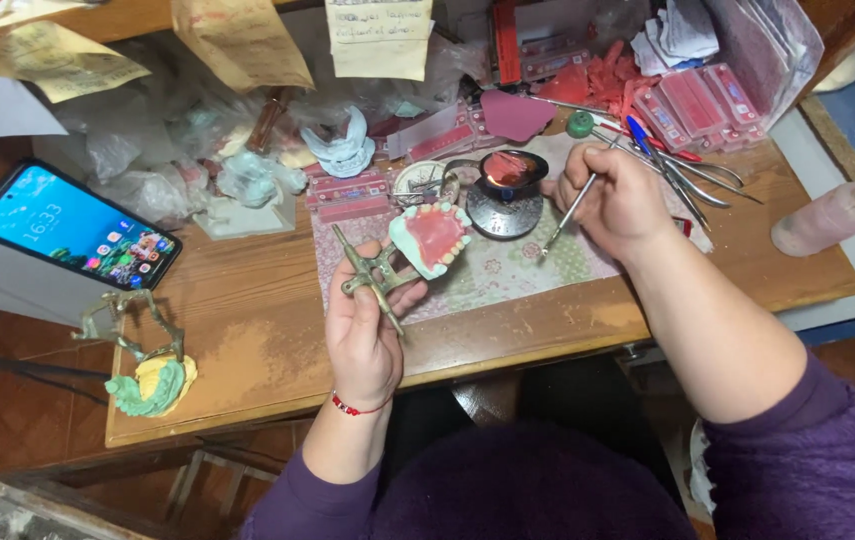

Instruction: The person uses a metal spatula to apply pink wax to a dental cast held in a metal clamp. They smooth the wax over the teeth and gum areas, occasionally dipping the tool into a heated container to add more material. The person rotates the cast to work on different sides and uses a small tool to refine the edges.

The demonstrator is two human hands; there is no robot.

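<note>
Centre of frame: the left hand (364,335) has its fingers wrapped around the brass articulator (375,275), which carries a green plaster cast with a pink wax denture (430,238) held just above the patterned mat (507,270). Judged: metal frame stiff and fairly heavy, the safe place to grip; plaster brittle; wax soft and easily marked, so not to be pinched. Right of centre, the right hand (615,203) has its fingers pinched on a thin metal wax instrument (569,213), tip down over the mat, beside the small round burner dish (505,190) holding red wax. Upper right: pliers and probes (692,175), pink wax boxes (692,100). Far right: squeeze bottle (832,215). Left: phone (72,225); lower left, a second articulator with cast (147,370) at the table (247,340) edge. The burner dish stands nearest, close behind the denture.
</note>
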